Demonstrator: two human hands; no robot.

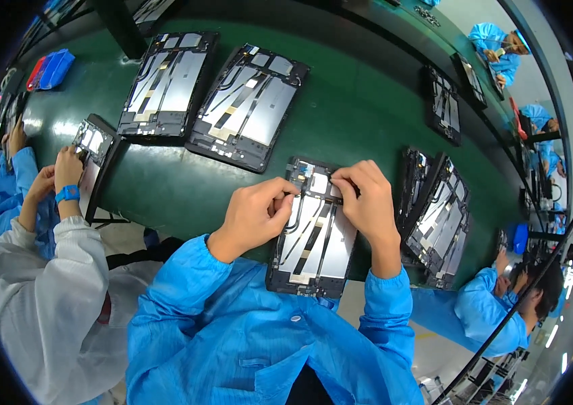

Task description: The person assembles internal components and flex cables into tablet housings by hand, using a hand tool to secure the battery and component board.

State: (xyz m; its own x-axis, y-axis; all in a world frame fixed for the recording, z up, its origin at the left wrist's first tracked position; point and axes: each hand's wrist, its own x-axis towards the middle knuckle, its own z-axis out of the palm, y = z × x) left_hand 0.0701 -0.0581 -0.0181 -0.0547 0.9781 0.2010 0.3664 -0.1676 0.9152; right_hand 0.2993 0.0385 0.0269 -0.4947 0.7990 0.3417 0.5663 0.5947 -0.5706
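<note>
In front of me an opened tablet (341, 239) lies with its inner side up, its near end over the table's edge by my blue smock. Silver panels, dark ribbon cables and a white rectangular plate near the far end show inside it. My left hand (254, 214) is at the tablet's upper left edge, thumb and fingers pinched together; whatever is between them is too small to name. On the upper right part, beside the white plate, my right hand (366, 199) presses thumb and fingertips together. What it holds, if anything, is hidden.
Two more opened tablets (165, 84) (246, 108) lie on the green table (340, 88) at the far left. Several others (438, 216) are stacked and leaning at my right. On my left a co-worker's hands (64, 172) work on a similar device. A blue bin (57, 69) stands far left.
</note>
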